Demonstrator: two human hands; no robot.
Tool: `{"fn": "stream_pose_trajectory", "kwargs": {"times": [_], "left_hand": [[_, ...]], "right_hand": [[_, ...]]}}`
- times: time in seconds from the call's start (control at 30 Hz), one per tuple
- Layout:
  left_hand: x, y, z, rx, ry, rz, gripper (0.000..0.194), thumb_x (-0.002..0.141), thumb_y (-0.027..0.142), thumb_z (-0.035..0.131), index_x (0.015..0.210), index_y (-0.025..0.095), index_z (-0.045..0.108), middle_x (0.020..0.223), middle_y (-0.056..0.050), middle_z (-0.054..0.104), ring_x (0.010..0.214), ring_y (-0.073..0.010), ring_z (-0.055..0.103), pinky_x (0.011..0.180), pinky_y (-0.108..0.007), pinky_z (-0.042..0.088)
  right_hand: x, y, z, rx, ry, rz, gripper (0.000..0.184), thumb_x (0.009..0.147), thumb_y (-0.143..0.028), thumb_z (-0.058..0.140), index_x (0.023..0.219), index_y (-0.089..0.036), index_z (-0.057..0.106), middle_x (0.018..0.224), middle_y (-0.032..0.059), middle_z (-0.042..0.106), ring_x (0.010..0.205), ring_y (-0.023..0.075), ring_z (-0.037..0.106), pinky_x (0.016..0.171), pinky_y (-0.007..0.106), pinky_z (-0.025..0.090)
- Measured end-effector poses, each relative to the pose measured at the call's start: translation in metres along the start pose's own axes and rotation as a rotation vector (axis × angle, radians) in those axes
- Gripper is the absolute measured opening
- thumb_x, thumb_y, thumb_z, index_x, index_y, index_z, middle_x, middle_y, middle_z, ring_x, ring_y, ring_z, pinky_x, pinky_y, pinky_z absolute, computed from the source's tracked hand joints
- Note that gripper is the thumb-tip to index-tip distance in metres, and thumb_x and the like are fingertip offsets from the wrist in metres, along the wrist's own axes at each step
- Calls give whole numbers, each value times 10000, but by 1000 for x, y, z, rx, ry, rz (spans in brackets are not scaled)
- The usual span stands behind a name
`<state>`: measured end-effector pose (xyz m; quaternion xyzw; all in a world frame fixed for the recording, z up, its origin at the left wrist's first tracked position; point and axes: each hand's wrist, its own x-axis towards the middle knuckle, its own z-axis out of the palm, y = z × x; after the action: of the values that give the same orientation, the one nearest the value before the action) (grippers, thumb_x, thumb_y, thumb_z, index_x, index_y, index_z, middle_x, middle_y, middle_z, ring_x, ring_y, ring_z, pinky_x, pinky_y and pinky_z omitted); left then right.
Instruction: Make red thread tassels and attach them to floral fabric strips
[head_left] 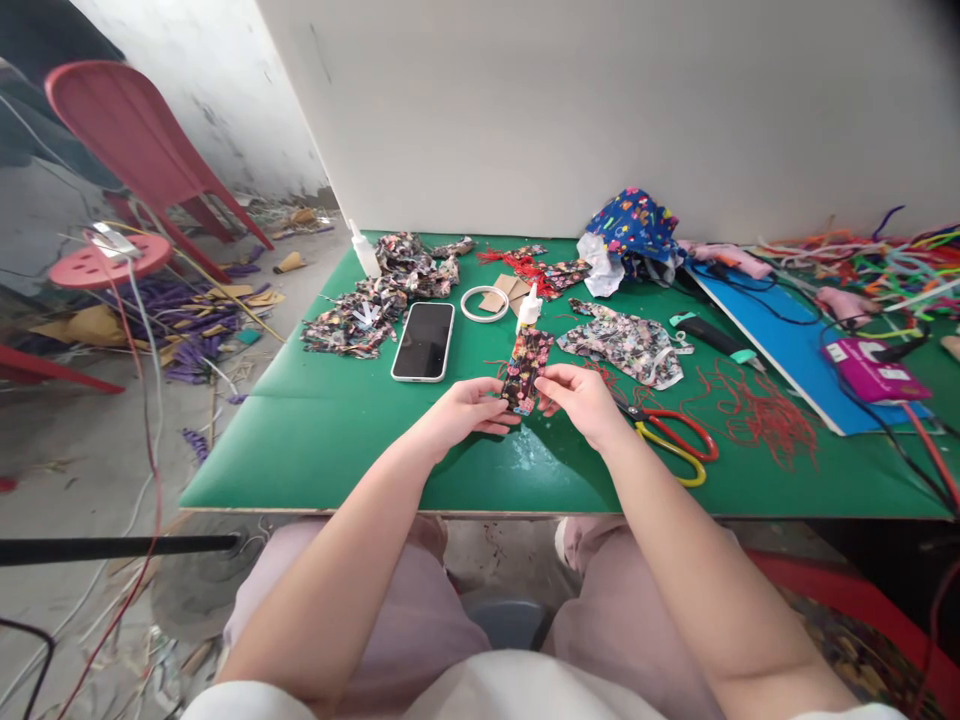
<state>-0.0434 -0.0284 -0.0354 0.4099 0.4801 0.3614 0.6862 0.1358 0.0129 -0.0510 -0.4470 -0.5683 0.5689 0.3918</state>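
Observation:
Between my two hands, a narrow strip of dark floral fabric (527, 368) is held up just above the green tabletop. My left hand (474, 408) pinches its lower left edge, and my right hand (577, 397) pinches the right edge. Right behind the strip stands a white glue bottle (529, 308), its lower part hidden by the fabric. Scissors (679, 440) with one red and one yellow handle lie beside my right hand, their blades partly covered by it. A phone (424, 342) with a dark screen rests beyond my left hand.
Floral scraps (390, 290) and a second white bottle (364, 250) are at the back left. A white ring (484, 304) lies mid-table. Rightward are a floral piece (626, 343), a utility knife (716, 338), red threads (772, 415), a blue board (772, 345) and a purple box (874, 370) with cables.

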Motion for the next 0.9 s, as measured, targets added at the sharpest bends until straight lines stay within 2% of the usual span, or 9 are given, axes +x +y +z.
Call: {"fn": "stream_pose_trajectory", "kwargs": {"times": [0.9], "left_hand": [[0,1,0,12,8,-7,280,706,267,672,921,136,548,886,-86,673,803,-192,666,718,-289,525]], "right_hand": [[-1,0,0,11,-27,16,219,669,-393,645,736,-187,620,584,-36,586,506,102,546,462,222,452]]}}
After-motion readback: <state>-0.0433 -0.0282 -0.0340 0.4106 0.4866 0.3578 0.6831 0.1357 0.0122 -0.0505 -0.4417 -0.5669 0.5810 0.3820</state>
